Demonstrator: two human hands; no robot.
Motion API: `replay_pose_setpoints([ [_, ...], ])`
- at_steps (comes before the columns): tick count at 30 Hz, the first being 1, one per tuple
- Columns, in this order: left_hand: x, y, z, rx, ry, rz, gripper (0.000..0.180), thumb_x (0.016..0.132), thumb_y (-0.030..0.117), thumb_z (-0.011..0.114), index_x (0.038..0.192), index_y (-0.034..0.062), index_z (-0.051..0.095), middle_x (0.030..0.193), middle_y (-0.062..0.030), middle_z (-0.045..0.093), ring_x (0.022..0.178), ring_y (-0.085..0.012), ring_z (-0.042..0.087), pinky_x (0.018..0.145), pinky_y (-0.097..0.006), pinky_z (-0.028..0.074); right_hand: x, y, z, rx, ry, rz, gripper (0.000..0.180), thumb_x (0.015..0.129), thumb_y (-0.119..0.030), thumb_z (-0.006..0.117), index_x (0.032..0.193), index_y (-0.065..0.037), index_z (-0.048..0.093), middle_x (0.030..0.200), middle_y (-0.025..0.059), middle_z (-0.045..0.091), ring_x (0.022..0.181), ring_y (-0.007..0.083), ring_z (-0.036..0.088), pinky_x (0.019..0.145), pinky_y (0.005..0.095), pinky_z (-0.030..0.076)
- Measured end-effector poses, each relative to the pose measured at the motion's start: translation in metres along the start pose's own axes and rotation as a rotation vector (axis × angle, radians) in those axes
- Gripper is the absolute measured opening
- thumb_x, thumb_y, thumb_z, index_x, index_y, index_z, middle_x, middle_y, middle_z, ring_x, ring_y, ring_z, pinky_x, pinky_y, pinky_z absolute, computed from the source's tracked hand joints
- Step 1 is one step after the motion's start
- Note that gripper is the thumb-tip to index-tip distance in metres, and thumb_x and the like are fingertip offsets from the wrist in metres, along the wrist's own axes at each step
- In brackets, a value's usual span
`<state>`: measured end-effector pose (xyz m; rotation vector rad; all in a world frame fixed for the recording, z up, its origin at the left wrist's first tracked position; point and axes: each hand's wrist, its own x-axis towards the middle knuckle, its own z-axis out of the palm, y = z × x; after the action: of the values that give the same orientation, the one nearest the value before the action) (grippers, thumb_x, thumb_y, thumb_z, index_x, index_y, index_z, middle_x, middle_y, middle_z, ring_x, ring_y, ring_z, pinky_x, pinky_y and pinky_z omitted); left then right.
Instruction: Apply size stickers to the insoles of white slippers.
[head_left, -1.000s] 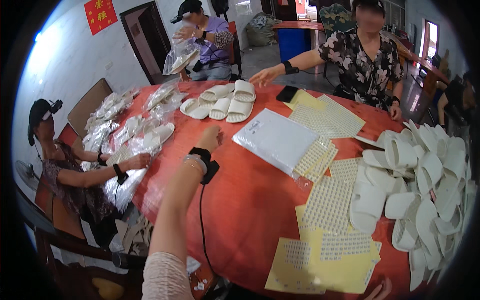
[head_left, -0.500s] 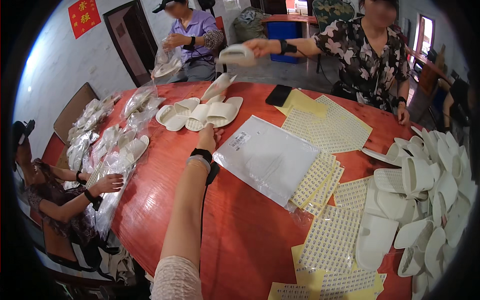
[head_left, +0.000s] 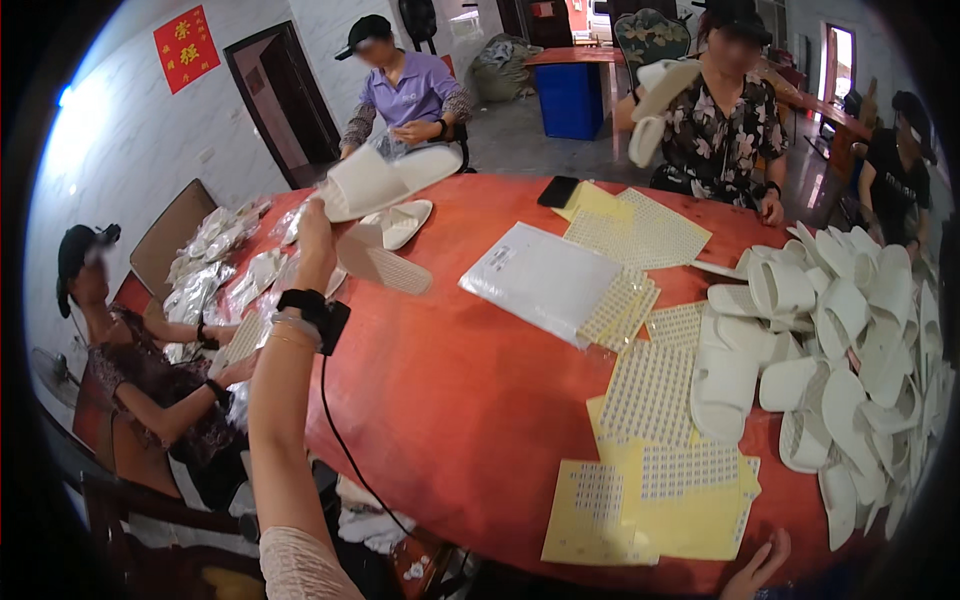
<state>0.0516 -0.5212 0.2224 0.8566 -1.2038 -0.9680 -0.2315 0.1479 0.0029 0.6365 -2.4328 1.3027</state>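
My left hand (head_left: 316, 245) reaches far over the red table, closed on a pair of cream-white slippers. One slipper (head_left: 375, 188) sticks out above the hand, and the other slipper (head_left: 388, 264) hangs tilted below it, its textured sole area showing. Behind them another white slipper (head_left: 408, 224) lies on the table, partly hidden. At the lower right edge my right hand (head_left: 762, 568) rests by the table's near side, fingers apart and holding nothing, close to yellow sticker sheets (head_left: 600, 515).
A large heap of white slippers (head_left: 845, 330) covers the right side. A white plastic package (head_left: 540, 280) and a black phone (head_left: 558, 191) lie mid-table. Bagged slippers (head_left: 215, 255) lie at left. Co-workers sit around; the far right one lifts slippers (head_left: 655, 110).
My left hand has lifted slippers off the table and moved left. My right hand has come into view. The co-worker across has drawn back the arm, with slippers raised.
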Motion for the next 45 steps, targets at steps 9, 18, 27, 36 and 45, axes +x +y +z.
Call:
replay_pose_setpoints([
  [9, -0.159, 0.123, -0.044, -0.472, -0.351, -0.186, 0.035, 0.097, 0.021, 0.043, 0.122, -0.0029, 0.049, 0.120, -0.0165, 0.058, 0.114, -0.0306, 0.056, 0.095, -0.046, 0.050, -0.029, -0.071, 0.021, 0.657, -0.178, -0.020, 0.034, 0.092, -0.012, 0.052, 0.122, 0.003, 0.048, 0.125, 0.0161, 0.051, 0.114, 0.0245, 0.051, 0.095, 0.0348, 0.040],
  [18, -0.289, 0.080, -0.048, -0.839, -0.927, -0.496, 0.036, 0.095, 0.020, 0.048, 0.125, -0.0008, 0.048, 0.122, -0.0149, 0.055, 0.117, -0.0292, 0.052, 0.096, -0.044, 0.049, -0.068, -0.163, 0.089, 1.440, -1.335, 0.849, 0.052, 0.100, -0.042, 0.037, 0.141, -0.013, 0.026, 0.136, 0.0131, 0.044, 0.119, 0.0280, 0.050, 0.097, 0.0436, 0.044],
  [27, -0.288, 0.021, -0.093, -0.241, -0.933, -0.652, 0.031, 0.093, 0.021, 0.054, 0.112, -0.0028, 0.059, 0.101, -0.0106, 0.067, 0.085, -0.0168, 0.067, 0.076, -0.030, 0.055, -0.109, -0.148, 0.060, 1.203, -0.960, 0.417, 0.048, 0.097, -0.017, 0.051, 0.138, 0.002, 0.036, 0.129, 0.0096, 0.050, 0.117, 0.0144, 0.047, 0.100, 0.0273, 0.035],
  [36, -0.250, -0.066, -0.119, 0.279, -0.821, -0.748, 0.034, 0.088, 0.030, 0.064, 0.103, -0.0009, 0.064, 0.090, -0.0053, 0.068, 0.073, -0.0102, 0.064, 0.065, -0.024, 0.052, -0.107, -0.165, 0.110, 0.832, -0.803, 0.079, 0.046, 0.099, -0.018, 0.045, 0.138, 0.003, 0.035, 0.129, 0.0145, 0.049, 0.116, 0.0174, 0.048, 0.099, 0.0298, 0.036],
  [45, -0.283, -0.032, -0.060, 0.778, -0.560, 0.379, 0.070, 0.079, 0.021, 0.071, 0.137, 0.0023, 0.038, 0.091, -0.0198, 0.058, 0.081, -0.0351, 0.060, 0.067, -0.042, 0.050, -0.082, -0.195, 0.119, 0.432, -0.798, -0.503, 0.037, 0.084, -0.009, 0.059, 0.119, 0.003, 0.051, 0.109, 0.0221, 0.052, 0.101, 0.0375, 0.052, 0.087, 0.0418, 0.043],
])
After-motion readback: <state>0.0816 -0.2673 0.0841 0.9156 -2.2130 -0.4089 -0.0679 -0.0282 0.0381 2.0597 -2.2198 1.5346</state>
